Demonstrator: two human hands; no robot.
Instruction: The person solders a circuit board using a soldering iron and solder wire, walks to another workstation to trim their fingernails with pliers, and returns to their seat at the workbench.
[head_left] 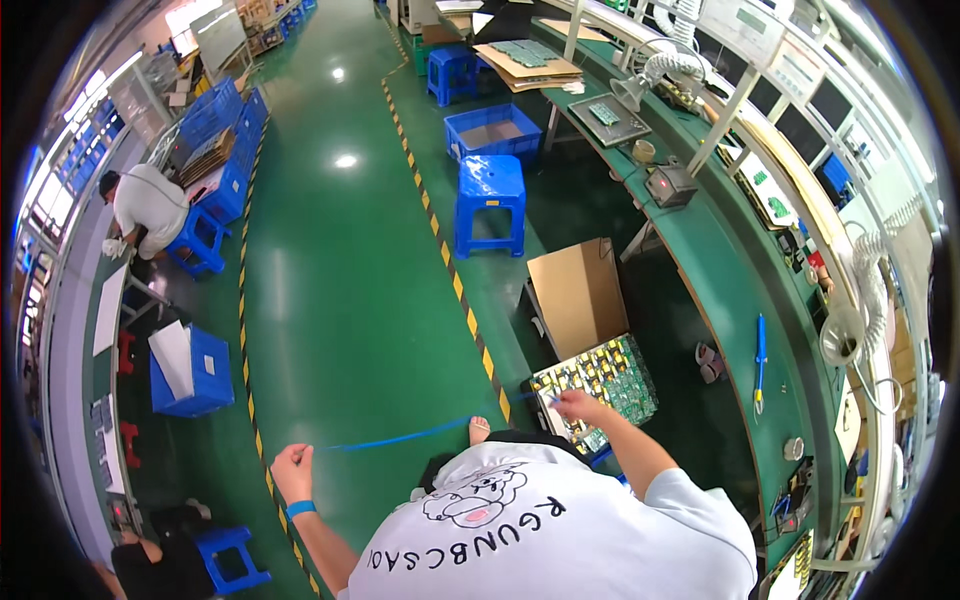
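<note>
A thin blue strap point(400, 438) is stretched between my two hands. My left hand point(291, 468), with a blue wristband, grips its left end out over the green floor. My right hand point(577, 405) pinches its right end just above a stack of green circuit boards point(603, 385). The boards lie beside a flat piece of brown cardboard point(578, 292) on the floor. My white shirt fills the lower middle of the view, and my toes point(478, 428) show under the strap.
A curved green workbench point(735, 290) runs along the right, with a blue-handled tool point(760, 360) on it. A blue stool point(490, 200) and blue crates point(492, 130) stand ahead. A yellow-black floor stripe point(450, 270) crosses the floor. Another person point(150, 205) sits at the left.
</note>
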